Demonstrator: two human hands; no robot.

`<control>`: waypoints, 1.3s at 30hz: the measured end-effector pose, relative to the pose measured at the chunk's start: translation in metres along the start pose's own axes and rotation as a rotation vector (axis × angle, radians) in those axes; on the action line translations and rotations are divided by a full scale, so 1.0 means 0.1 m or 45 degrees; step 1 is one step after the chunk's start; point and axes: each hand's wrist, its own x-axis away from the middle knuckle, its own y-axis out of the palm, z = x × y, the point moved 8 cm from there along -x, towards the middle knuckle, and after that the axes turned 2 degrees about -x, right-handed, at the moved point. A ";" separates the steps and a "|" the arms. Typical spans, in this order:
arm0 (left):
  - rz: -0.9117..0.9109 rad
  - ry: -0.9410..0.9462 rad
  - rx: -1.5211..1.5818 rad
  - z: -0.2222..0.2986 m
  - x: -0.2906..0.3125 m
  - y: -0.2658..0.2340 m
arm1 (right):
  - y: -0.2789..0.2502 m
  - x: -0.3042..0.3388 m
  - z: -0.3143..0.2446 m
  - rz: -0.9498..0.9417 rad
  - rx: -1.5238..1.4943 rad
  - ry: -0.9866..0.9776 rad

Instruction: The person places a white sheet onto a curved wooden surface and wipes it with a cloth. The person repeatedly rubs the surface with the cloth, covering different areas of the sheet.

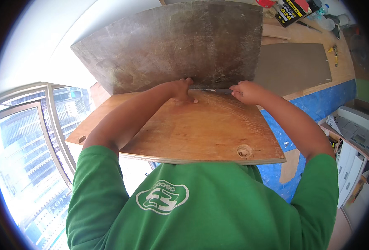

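A plywood board [201, 125] with round drilled holes lies in front of me, its near edge against my body. Along its far edge, a large dark brown sheet [180, 41] rises at an angle. My left hand [184, 91] rests at the seam between them, thumb on the plywood and other fingers against the sheet's lower part, spread apart. To its right, my right hand [246, 92] is closed around a thin grey blade-like tool [222, 91], which points left along the seam. The tool's handle is hidden in my fist, so its exact kind does not show.
Right of the board, a flat brown sheet [295, 66] lies on a wooden worktop. A black and yellow tin [292, 12], a yellow cutter [335, 55] and a plastic bottle [325, 23] are at the far right. Blue covering [276, 133] spreads below; a window [26, 146] is at left.
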 end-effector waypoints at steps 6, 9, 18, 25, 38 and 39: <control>-0.022 -0.001 -0.004 -0.01 -0.02 -0.02 | -0.26 0.57 0.49 0.071 0.034 0.095; -0.036 -0.015 0.019 -0.02 -0.02 -0.02 | -0.38 0.87 0.70 0.072 -0.003 0.170; -0.050 -0.045 0.097 -0.03 -0.01 -0.04 | -0.60 1.22 0.94 0.193 -0.334 0.355; 0.012 -0.001 0.044 -0.06 0.04 -0.01 | -0.30 0.95 0.54 0.241 -0.310 0.183; -0.240 0.380 0.141 0.58 1.93 -0.15 | -0.11 0.86 0.25 0.235 -0.675 0.172; -0.219 0.544 0.141 0.72 2.26 -0.24 | -0.12 0.85 0.22 0.257 -0.632 0.127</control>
